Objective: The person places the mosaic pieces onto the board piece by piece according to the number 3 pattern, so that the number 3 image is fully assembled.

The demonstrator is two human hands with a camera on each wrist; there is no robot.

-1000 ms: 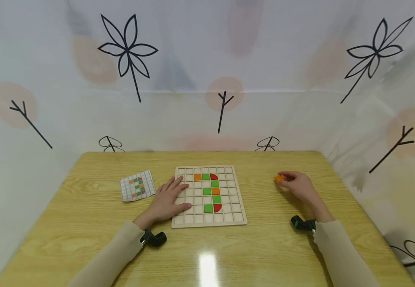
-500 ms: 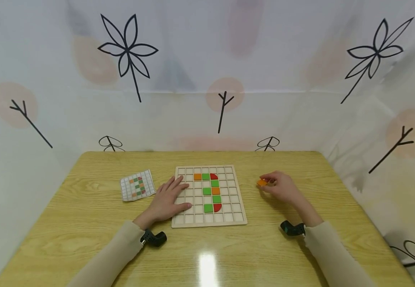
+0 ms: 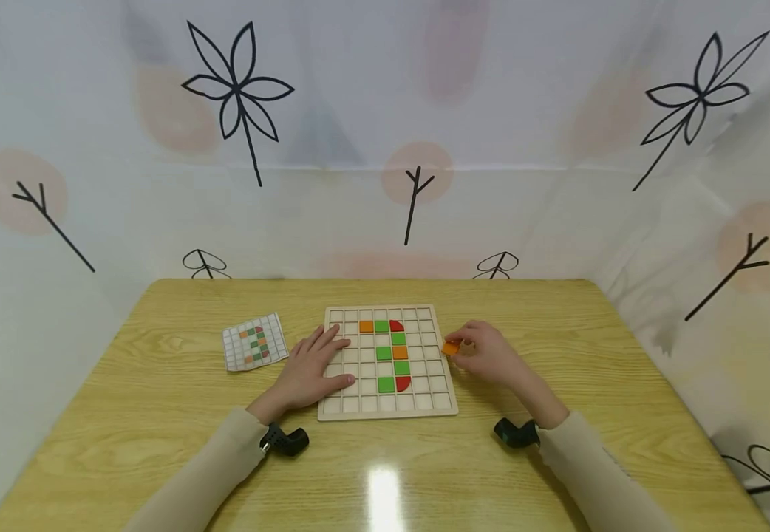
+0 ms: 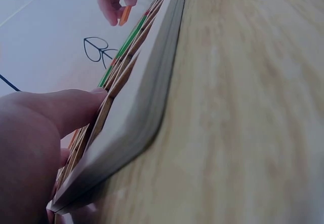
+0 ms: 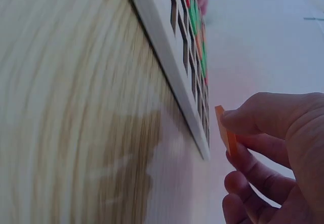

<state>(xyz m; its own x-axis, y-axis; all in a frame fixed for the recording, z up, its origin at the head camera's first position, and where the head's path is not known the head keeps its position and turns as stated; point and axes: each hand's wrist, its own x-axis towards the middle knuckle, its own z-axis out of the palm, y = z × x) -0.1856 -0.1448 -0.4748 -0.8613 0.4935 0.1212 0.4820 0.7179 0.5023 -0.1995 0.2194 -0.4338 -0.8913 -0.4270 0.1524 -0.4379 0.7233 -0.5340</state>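
Note:
A square wooden grid board [image 3: 352, 404] lies mid-table, with green, orange and red tiles set in some of its cells. My left hand [image 3: 309, 373] rests spread on the board's left side, and in the left wrist view its thumb [image 4: 76, 107] lies across the rim. Beside the board's right edge, my right hand [image 3: 488, 355] pinches an orange tile [image 3: 451, 347] between thumb and fingers. In the right wrist view that orange tile [image 5: 226, 131] is held on edge, raised off the table.
Left of the board lies a small paper card [image 3: 255, 343] printed with a coloured grid pattern. The wooden table [image 3: 292, 488] ends at a patterned cloth backdrop [image 3: 332, 222]. A dark wrist device [image 3: 516, 433] sits at the right cuff, another wrist device [image 3: 287, 441] at the left.
My right hand has carried the orange tile leftward from the right part of the table to the board's right edge. The left hand has stayed in place.

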